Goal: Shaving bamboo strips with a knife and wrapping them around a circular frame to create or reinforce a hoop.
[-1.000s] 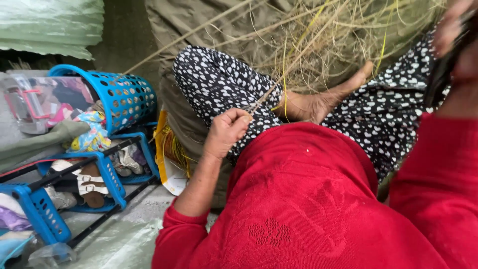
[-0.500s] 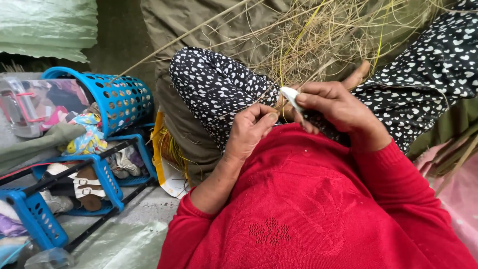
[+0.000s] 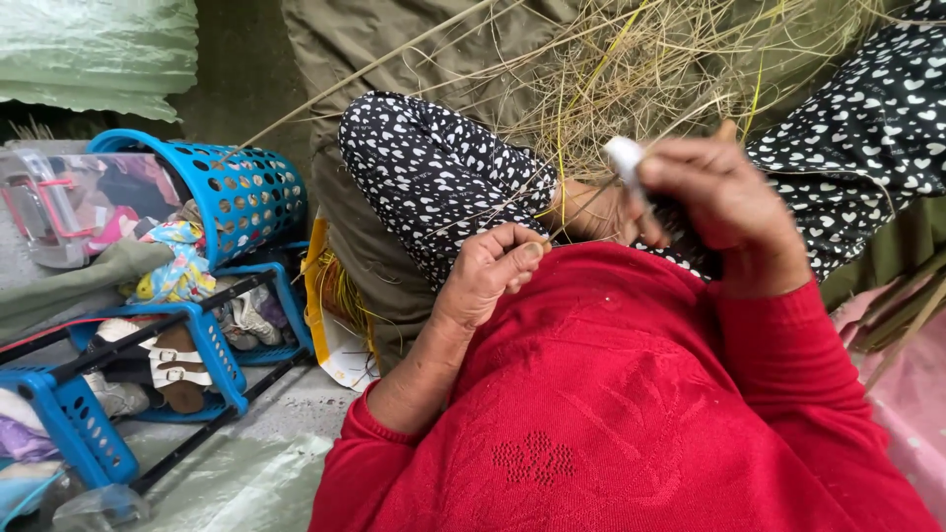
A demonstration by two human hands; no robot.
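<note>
I sit in a red sweater [image 3: 631, 414] with black trousers dotted with white hearts [image 3: 434, 177]. My left hand [image 3: 493, 271] is closed in a fist, pinching a thin dry grass stalk [image 3: 473, 212] that runs up and left across my knee. My right hand [image 3: 719, 202] is raised a little to the right, gripping a small white object [image 3: 623, 158], blurred by motion. A bare foot [image 3: 591, 212] shows between the hands. A heap of dry straw [image 3: 670, 69] lies just beyond my legs on an olive cloth [image 3: 414, 49].
A round blue plastic basket [image 3: 246, 197] stands at the left beside clear plastic boxes [image 3: 49, 202]. Below it a blue plastic shoe rack [image 3: 148, 365] holds sandals and sneakers. Green plastic sheeting [image 3: 99, 49] hangs at top left. Pink cloth [image 3: 907, 394] lies at the right edge.
My right hand came in from the right edge to meet the left at the stalk, then lifted up and right with the white object. The left hand stayed pinched on the stalk.
</note>
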